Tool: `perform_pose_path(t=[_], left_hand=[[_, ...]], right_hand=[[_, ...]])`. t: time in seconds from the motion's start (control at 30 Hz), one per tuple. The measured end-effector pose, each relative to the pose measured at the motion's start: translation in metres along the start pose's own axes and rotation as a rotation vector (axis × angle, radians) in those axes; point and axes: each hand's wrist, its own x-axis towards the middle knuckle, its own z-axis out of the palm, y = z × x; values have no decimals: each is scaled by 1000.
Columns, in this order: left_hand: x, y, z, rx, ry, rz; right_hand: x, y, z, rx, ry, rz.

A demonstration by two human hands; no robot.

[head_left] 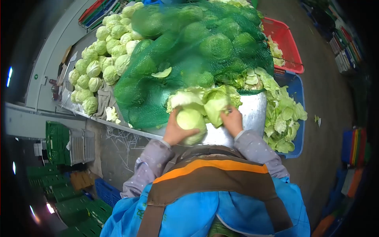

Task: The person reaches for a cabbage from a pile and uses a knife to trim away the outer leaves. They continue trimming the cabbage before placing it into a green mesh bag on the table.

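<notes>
My left hand (pixel 176 129) grips a pale green cabbage (pixel 191 123) at the front edge of the metal table (pixel 252 114). Beside it, my right hand (pixel 232 120) is closed on a loose cabbage leaf (pixel 215 106), which hangs off the cabbage's right side. A small dark spot shows at the right fingertips; I cannot make out what it is. More outer leaves (pixel 185 98) lie just behind the cabbage. Beyond them spreads a green mesh sack (pixel 177 59) full of cabbages.
Trimmed cabbages (pixel 100 51) are piled at the table's left, near a grey cloth (pixel 106 100). On the right, a blue crate (pixel 299 130) holds discarded leaves (pixel 281 114), with a red crate (pixel 280 27) behind it. Green crates (pixel 58 142) stand on the floor at left.
</notes>
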Motion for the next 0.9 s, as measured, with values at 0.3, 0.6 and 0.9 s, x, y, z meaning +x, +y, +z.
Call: perform_pose_path(t=[0.3,0.6,0.9], left_hand=[[-18,2,-35,-760,-49,-326],[-17,13,46,-52,24,-33],[-11,27,36,-390,44,-253]], right_hand=[[-10,-65,-58,-94,-90,-344],[-10,-34,-25,-170,-351,-338],[-32,-62,-44,-133,-280,-581]])
